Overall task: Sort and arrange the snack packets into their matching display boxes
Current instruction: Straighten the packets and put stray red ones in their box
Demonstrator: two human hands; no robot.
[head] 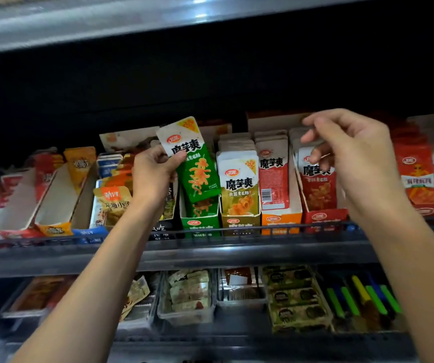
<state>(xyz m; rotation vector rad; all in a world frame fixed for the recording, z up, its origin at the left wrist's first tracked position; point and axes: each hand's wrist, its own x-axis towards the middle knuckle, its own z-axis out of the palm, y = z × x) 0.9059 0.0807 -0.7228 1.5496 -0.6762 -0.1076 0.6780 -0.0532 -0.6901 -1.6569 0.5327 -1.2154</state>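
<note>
1. Nearest cam: left forearm (100,271) & right forearm (404,258), both bare, reach up twd a shop shelf.
2. Left hand (155,174) pinches a green-and-white foil snack packet (195,163) at its upper left edge, thumb on front, fingers curled behind. Packet is tilted, top leaning left.
3. Straight below the grip: green cardboard display box (200,225), w/ one matching pkt already inside. Held packet's lower end sits over its opening.
4. Just right of the grip: olive-yellow cardboard display box (240,222), full.
5. Right hand (352,155), well right of the grip, fingers loosely curled, holds nothing; it hovers by red-and-white packets (315,184). Contact: can't tell.
6. Risks, prob.: the tilt could catch the packet on the box wall, or tip it into the olive-yellow neighbour; a one-edge pinch on slick foil may slip.
</note>
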